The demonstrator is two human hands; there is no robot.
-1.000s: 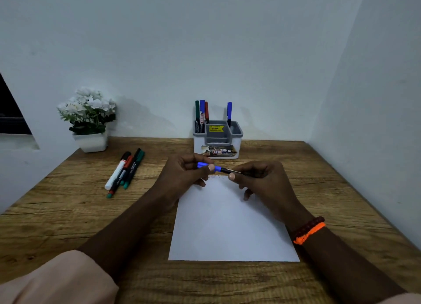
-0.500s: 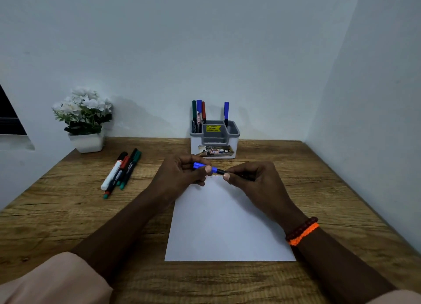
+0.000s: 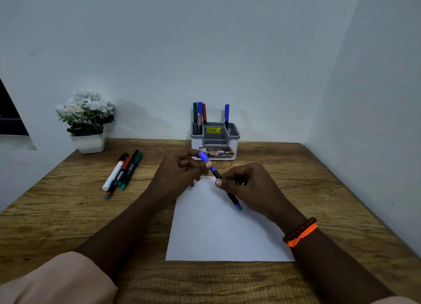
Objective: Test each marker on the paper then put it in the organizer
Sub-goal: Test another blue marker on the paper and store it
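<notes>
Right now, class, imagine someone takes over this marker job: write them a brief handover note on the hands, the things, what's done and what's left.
Left hand pinches the blue cap; right hand grips the black-barrelled blue marker over the white paper sheet.
Grey-and-white plastic organizer at the back holds four markers.
Four loose markers lie on the wooden table, left of the paper.
Left: finish this marker, put it in the organizer, then test and store the loose four.
</notes>
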